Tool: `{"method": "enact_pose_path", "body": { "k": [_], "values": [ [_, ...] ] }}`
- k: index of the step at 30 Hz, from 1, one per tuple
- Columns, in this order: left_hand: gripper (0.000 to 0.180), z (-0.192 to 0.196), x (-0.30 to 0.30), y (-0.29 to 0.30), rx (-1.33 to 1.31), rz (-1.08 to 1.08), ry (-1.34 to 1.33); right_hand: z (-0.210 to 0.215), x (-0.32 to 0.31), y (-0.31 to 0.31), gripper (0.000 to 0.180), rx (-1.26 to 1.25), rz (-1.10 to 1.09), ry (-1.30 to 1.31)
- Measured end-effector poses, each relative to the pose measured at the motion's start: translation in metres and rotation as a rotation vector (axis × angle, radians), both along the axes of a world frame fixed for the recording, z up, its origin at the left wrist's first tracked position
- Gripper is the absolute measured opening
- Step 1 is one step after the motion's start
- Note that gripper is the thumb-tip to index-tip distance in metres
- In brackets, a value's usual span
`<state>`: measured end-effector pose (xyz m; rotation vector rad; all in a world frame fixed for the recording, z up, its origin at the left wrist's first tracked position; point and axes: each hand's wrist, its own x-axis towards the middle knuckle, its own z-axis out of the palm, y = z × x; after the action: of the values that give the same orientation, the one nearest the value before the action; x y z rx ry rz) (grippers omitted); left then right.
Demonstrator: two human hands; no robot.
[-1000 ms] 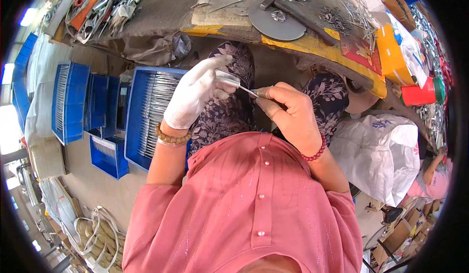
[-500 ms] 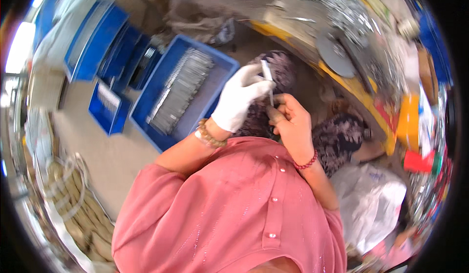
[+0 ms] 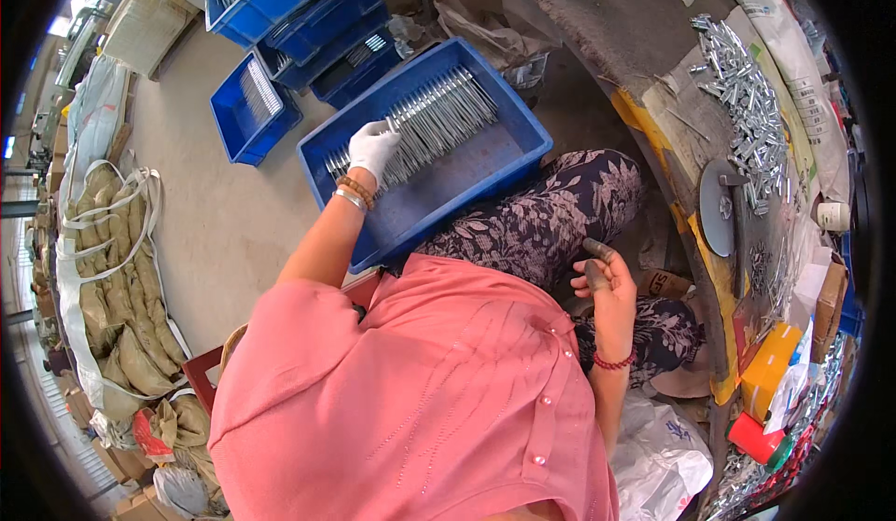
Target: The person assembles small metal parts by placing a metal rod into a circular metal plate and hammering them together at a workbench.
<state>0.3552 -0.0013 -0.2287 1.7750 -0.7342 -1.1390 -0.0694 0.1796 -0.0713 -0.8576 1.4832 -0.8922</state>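
Observation:
My left hand [image 3: 373, 146], in a white glove, reaches out over a blue plastic crate [image 3: 509, 162] on the floor and rests on the row of long shiny metal pieces [image 3: 439, 115] lying in it. Whether its fingers grip one of them I cannot tell. My right hand [image 3: 605, 278], bare with a red bead bracelet, sits over my lap and is closed around a small dark tool [image 3: 595, 274]. My lap is covered by dark flowered trousers [image 3: 551, 213].
More blue crates [image 3: 250, 111] with metal pieces stand further left and behind. A workbench [image 3: 672, 64] curves along the right, with a heap of small metal parts [image 3: 751, 101] and a round metal disc [image 3: 719, 208]. Filled sacks [image 3: 112, 278] lie at the left, a white plastic bag [image 3: 667, 456] lower right.
My left hand has left my right hand at my lap and swung out left to the crate of metal pieces. My head has turned, so the bench moved to the right.

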Motion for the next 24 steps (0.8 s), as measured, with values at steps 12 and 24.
{"method": "enact_pose_path", "body": {
  "k": [12, 24],
  "values": [
    [0.045, -0.020, 0.011, -0.044, 0.226, -0.162, -0.706, -0.008, -0.007, 0.002, 0.030, 0.015, -0.028, -0.035],
    [0.027, 0.017, 0.016, -0.052, -0.015, 0.142, -0.186, -0.011, -0.021, 0.007, 0.028, 0.004, -0.060, -0.039]
  ]
}}
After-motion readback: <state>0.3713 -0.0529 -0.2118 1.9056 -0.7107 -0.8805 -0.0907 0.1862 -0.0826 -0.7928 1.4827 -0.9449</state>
